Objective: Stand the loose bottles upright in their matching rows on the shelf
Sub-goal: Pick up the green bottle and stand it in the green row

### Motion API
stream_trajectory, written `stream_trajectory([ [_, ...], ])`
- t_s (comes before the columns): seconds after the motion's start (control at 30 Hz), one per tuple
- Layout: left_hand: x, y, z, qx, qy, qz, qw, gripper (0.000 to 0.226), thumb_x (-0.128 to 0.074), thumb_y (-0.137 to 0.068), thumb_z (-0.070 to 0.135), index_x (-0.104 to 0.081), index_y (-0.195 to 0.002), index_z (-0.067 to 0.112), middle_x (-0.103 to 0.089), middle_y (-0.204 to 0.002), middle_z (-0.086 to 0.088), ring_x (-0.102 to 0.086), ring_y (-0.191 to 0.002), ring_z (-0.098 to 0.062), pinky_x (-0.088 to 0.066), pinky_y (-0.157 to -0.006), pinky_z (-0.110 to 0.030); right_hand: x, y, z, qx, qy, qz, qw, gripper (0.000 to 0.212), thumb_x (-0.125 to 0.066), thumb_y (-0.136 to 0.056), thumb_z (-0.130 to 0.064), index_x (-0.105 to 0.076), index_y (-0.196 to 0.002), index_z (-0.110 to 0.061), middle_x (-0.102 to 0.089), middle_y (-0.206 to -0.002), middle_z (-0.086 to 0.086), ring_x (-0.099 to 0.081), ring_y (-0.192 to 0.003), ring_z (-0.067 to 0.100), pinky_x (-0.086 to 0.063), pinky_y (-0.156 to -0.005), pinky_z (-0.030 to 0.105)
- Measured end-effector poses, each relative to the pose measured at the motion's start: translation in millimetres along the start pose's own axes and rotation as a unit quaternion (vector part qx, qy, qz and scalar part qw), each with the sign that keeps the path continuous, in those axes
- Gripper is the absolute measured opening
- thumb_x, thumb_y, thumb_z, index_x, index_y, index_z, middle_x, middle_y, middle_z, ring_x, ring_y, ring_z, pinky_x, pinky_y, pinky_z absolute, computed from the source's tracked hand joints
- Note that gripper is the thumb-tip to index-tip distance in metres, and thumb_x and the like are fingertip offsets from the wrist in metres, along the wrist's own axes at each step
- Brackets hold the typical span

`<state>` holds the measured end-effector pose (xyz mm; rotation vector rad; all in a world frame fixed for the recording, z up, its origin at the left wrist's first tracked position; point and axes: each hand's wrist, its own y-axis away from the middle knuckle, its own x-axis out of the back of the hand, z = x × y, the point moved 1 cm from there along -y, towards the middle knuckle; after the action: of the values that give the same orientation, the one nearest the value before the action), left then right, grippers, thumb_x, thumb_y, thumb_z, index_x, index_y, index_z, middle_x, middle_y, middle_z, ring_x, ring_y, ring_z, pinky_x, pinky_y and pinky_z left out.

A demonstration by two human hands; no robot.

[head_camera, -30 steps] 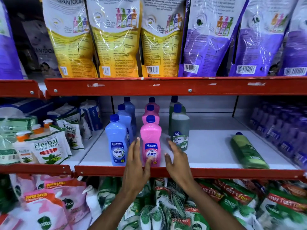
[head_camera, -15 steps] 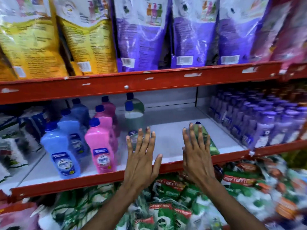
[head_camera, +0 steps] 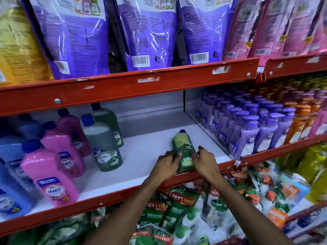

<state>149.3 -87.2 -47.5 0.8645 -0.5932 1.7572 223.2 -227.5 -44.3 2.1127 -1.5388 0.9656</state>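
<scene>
A green bottle (head_camera: 184,147) with a blue cap lies on its side on the white shelf (head_camera: 145,149), cap pointing to the back. My left hand (head_camera: 167,165) presses its left side and my right hand (head_camera: 206,161) its right side, near the base at the shelf's front edge. To the left stand two upright green bottles (head_camera: 104,144), then a row of pink bottles (head_camera: 51,172) and a row of blue bottles (head_camera: 8,188) at the far left.
A red shelf rail (head_camera: 123,87) runs overhead with purple, yellow and pink pouches above it. Several purple pump bottles (head_camera: 247,131) and orange ones (head_camera: 299,121) fill the shelf to the right. Green refill pouches (head_camera: 173,209) crowd the shelf below.
The view has swung right. Both hands moved right, from near the pink bottle, and closed around the lying green bottle.
</scene>
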Motion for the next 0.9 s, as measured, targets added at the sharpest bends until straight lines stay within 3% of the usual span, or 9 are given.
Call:
stream_trajectory([
  [0.07, 1, -7, 8, 0.031, 0.067, 0.036, 0.997, 0.043, -0.048, -0.098, 0.046, -0.067, -0.117, 0.012, -0.073, -0.119, -0.013, -0.068, -0.109, -0.03, -0.051, -0.087, -0.028, 3, -10, 0, -0.03, -0.033, -0.021, 0.999, 0.034, -0.052, -0.095, -0.031, -0.062, -0.106, 0.0, -0.07, -0.104, 0.021, -0.065, -0.096, 0.038, -0.049, -0.075, 0.039],
  [0.17, 5, -13, 6, 0.096, 0.25, 0.063, 0.961, 0.028, -0.071, -0.089, 0.024, -0.073, -0.109, 0.004, -0.077, -0.112, -0.016, -0.073, -0.104, -0.028, -0.058, -0.097, -0.039, 1, -14, -1, -0.055, -0.075, -0.03, 0.995, 0.03, -0.058, -0.09, -0.032, -0.067, -0.099, -0.005, -0.071, -0.095, 0.014, -0.064, -0.085, 0.032, -0.048, -0.07, 0.036],
  [0.33, 24, 11, -9, 0.085, 0.415, 0.109, 0.899, 0.04, -0.069, -0.083, -0.011, -0.062, -0.123, -0.006, -0.071, -0.122, -0.02, -0.069, -0.107, -0.029, -0.054, -0.103, -0.046, -13, 3, -20, -0.005, -0.214, 0.0, 0.977, 0.029, -0.071, -0.085, -0.019, -0.067, -0.112, -0.012, -0.075, -0.109, 0.005, -0.07, -0.091, 0.021, -0.058, -0.082, 0.039],
  [0.4, 41, 30, -21, 0.05, 0.431, 0.134, 0.891, 0.052, -0.064, -0.082, -0.019, -0.056, -0.131, -0.004, -0.069, -0.124, -0.017, -0.066, -0.112, -0.027, -0.053, -0.104, -0.046, -22, 19, -37, 0.041, -0.245, 0.002, 0.969, 0.032, -0.073, -0.083, -0.015, -0.068, -0.114, -0.019, -0.076, -0.105, -0.005, -0.073, -0.089, 0.012, -0.062, -0.081, 0.039],
  [0.5, 66, 62, -47, 0.002, 0.435, 0.169, 0.884, 0.058, -0.06, -0.081, -0.024, -0.057, -0.129, 0.009, -0.072, -0.118, -0.003, -0.07, -0.107, -0.018, -0.058, -0.095, -0.038, -41, 46, -70, 0.094, -0.275, 0.005, 0.957, 0.043, -0.075, -0.08, -0.01, -0.066, -0.118, -0.027, -0.07, -0.094, -0.026, -0.071, -0.082, -0.005, -0.06, -0.068, 0.02],
  [0.6, 87, 93, -78, 0.0, 0.424, 0.22, 0.879, 0.062, -0.057, -0.081, -0.026, -0.055, -0.123, 0.02, -0.072, -0.112, 0.006, -0.071, -0.098, -0.005, -0.061, -0.081, -0.02, -68, 71, -104, 0.132, -0.276, 0.005, 0.952, 0.048, -0.077, -0.077, -0.009, -0.064, -0.121, -0.025, -0.071, -0.105, -0.019, -0.071, -0.084, -0.003, -0.061, -0.069, 0.02],
  [0.73, 109, 113, -108, 0.015, 0.402, 0.274, 0.874, 0.063, -0.052, -0.08, -0.03, -0.048, -0.13, 0.009, -0.068, -0.122, -0.008, -0.066, -0.109, -0.021, -0.06, -0.086, -0.023, -102, 86, -140, 0.159, -0.276, 0.004, 0.948, 0.046, -0.077, -0.078, -0.008, -0.065, -0.12, -0.022, -0.073, -0.106, -0.012, -0.07, -0.085, -0.001, -0.058, -0.071, 0.013],
  [0.8, 114, 116, -117, 0.023, 0.384, 0.289, 0.876, 0.063, -0.052, -0.079, -0.032, -0.048, -0.133, -0.001, -0.066, -0.131, -0.017, -0.065, -0.118, -0.03, -0.057, -0.099, -0.037, -114, 88, -150, 0.154, -0.269, 0.009, 0.951, 0.044, -0.075, -0.08, -0.004, -0.066, -0.12, -0.019, -0.076, -0.105, -0.006, -0.071, -0.086, 0.001, -0.054, -0.069, 0.007],
  [0.9, 118, 123, -128, 0.032, 0.354, 0.294, 0.887, 0.061, -0.054, -0.081, -0.027, -0.046, -0.135, 0.0, -0.064, -0.133, -0.018, -0.064, -0.121, -0.029, -0.051, -0.107, -0.049, -126, 89, -159, 0.148, -0.261, 0.012, 0.954, 0.046, -0.069, -0.083, 0.001, -0.064, -0.125, -0.017, -0.075, -0.111, 0.0, -0.071, -0.095, 0.008, -0.059, -0.08, 0.02],
])
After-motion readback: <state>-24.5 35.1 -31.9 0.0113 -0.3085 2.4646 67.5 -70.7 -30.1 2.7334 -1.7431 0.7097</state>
